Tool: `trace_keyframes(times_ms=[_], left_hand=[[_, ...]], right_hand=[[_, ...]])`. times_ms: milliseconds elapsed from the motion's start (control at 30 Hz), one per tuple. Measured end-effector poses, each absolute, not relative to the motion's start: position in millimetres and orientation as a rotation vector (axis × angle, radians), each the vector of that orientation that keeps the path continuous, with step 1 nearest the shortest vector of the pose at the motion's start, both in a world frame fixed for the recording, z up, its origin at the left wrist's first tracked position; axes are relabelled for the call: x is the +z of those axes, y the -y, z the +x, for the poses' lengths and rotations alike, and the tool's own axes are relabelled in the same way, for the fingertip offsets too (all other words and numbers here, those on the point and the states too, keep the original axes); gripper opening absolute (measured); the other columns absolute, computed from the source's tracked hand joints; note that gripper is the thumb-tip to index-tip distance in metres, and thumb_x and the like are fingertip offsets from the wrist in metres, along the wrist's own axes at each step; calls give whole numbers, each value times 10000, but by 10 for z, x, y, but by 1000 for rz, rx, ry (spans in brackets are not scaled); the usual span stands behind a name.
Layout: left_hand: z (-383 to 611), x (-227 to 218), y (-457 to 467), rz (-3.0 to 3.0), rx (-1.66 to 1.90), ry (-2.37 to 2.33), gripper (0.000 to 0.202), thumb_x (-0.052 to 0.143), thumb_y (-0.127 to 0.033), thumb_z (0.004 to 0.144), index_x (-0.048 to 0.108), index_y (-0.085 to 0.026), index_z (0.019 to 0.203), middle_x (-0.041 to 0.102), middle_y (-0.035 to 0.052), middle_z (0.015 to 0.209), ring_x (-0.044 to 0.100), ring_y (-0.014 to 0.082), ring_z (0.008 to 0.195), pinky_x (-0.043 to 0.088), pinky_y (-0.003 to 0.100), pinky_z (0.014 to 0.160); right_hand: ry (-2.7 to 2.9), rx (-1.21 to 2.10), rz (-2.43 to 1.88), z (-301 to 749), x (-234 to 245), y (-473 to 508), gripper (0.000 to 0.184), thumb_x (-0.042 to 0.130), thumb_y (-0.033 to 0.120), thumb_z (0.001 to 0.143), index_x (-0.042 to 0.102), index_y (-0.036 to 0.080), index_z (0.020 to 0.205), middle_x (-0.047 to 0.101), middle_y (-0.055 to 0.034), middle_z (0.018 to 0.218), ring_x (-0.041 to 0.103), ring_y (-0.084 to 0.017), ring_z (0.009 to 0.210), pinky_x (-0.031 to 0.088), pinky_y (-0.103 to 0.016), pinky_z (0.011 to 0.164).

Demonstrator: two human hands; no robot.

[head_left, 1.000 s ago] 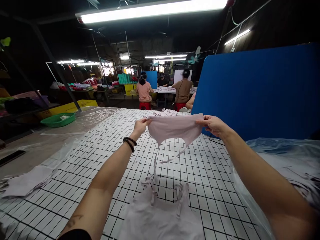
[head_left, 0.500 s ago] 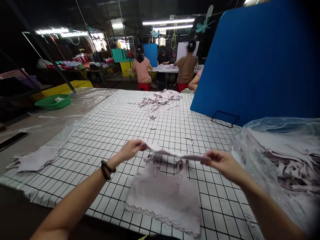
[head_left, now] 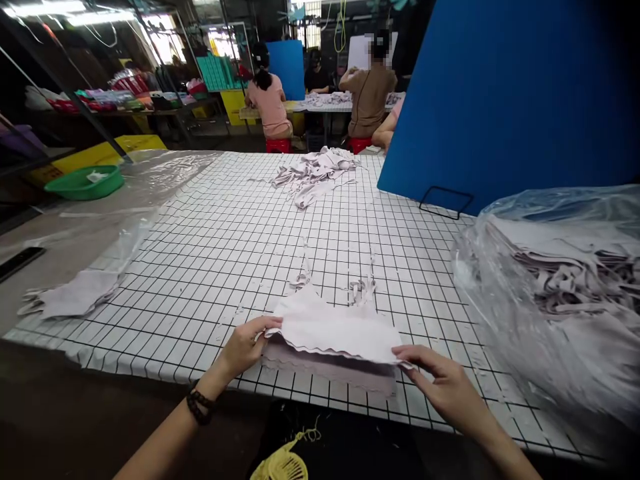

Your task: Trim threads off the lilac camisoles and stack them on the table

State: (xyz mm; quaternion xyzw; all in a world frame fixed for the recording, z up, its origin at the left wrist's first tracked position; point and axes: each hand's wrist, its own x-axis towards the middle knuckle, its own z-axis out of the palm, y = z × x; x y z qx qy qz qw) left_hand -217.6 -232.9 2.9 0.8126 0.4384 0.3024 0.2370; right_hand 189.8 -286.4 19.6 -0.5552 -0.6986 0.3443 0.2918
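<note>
A pale pinkish camisole top with a wavy hem and thin straps lies in front of me, its straps pointing away. My left hand, with a dark beaded bracelet on the wrist, pinches the left end of the hem. At the other end of that hem, my right hand grips the cloth between thumb and fingers. Between the hands the upper layer is raised a little, and a second wavy edge shows beneath it, nearer me.
The table has a white gridded cover. At right a clear plastic bag holds stacked garments, before a blue board. A garment heap lies at the far side; a folded pile and green basin are left. Several people sit beyond.
Both hands have come down toward me, from holding the cloth stretched above the straps to holding the hem near the table's front edge. The raised layer now lies over the top. My view has tilted downward.
</note>
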Motion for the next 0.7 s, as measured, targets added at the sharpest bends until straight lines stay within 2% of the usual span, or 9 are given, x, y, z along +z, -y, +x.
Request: trace_keyframes(times_ms=[200,433,600,700], left_hand=[[-2232,-255,2691,2403,745,-1226,324,503,-77,810,605,-185,1098,630,82,1200,544,201,1186,472,377,1012],[-2203,-215,2746,2445,730,-1207,388,532,-103,800,576,-177,1178,544,99,1319,446,234,1284,436,402,1048],[-2207,-228,2753,2483,669,-1244,471,567,-172,809,521,-187,1278,492,95,1373,399,259,1315,423,425,1054],[-2161,-233,2759,2509,666,-1312,443,563,-192,826,539,-216,1267,516,76,1349,408,263,1306,420,443,1051]], right_hand=[[2030,812,-1483,1859,-75,3122,184,511,216,858,664,242,957,671,-65,1096,626,-217,1034,532,-355,895],[2249,608,-1434,1818,-51,3144,236,495,157,853,672,246,982,650,-73,1113,599,-233,1036,513,-393,884],[2267,847,-1494,1833,173,3035,179,546,329,867,677,263,969,640,-58,1114,582,-228,1042,492,-378,895],[2085,982,-1591,1866,294,2841,219,509,396,885,679,262,920,653,-50,1060,602,-207,983,523,-303,761]])
